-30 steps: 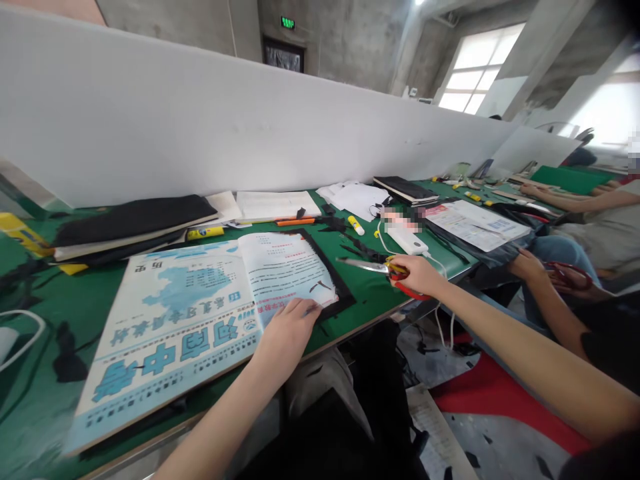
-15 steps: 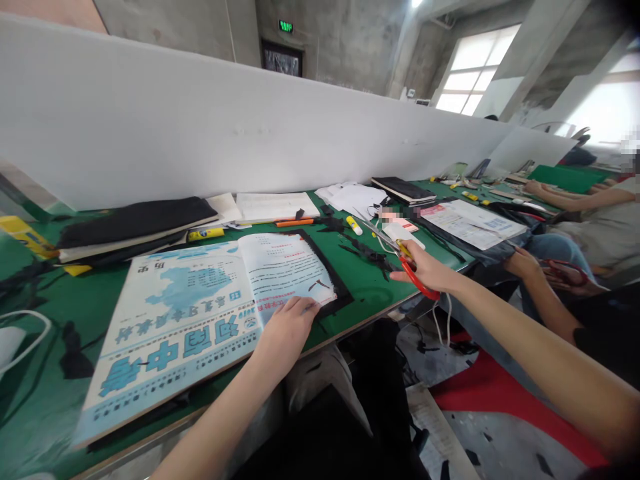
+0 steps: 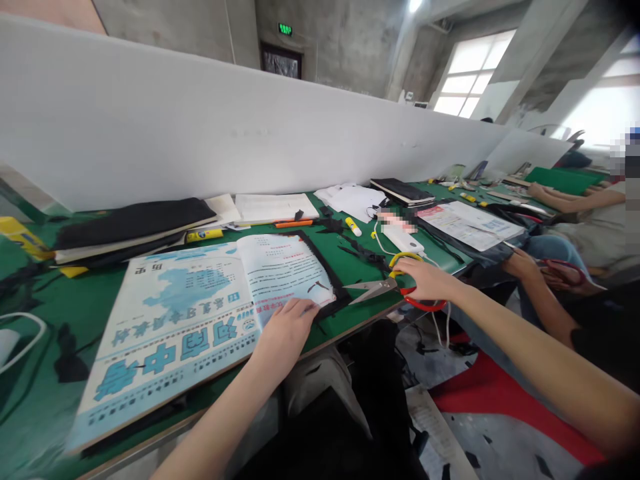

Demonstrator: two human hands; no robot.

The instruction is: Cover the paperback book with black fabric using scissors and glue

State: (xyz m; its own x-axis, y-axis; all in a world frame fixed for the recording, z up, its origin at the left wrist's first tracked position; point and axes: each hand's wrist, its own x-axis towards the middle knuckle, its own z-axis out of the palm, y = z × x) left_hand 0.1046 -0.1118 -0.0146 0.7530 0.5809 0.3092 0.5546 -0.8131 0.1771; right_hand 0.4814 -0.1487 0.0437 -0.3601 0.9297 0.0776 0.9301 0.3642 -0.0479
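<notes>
In the head view, my right hand (image 3: 424,280) grips scissors (image 3: 375,289) with red and yellow handles. Their blades are parted and point left, the tips near the black material (image 3: 342,291) that borders the open book's flap. My left hand (image 3: 291,327) presses on the lower right corner of the white printed flap (image 3: 285,267), fingers together; whether it pinches the edge is hidden. The flap belongs to a book (image 3: 175,313) with a blue and white cover, which lies on the green table (image 3: 30,420).
Black-covered books (image 3: 135,223) and a yellow glue stick (image 3: 205,235) are at the back left. Another glue stick (image 3: 353,227), black scraps (image 3: 367,255) and a white power strip (image 3: 400,235) sit right of the book. Another person's hands (image 3: 525,267) are at the right.
My right hand has swung the scissors down and turned them, so the blades now point left toward the black border and are spread. My left hand has stayed in place.
</notes>
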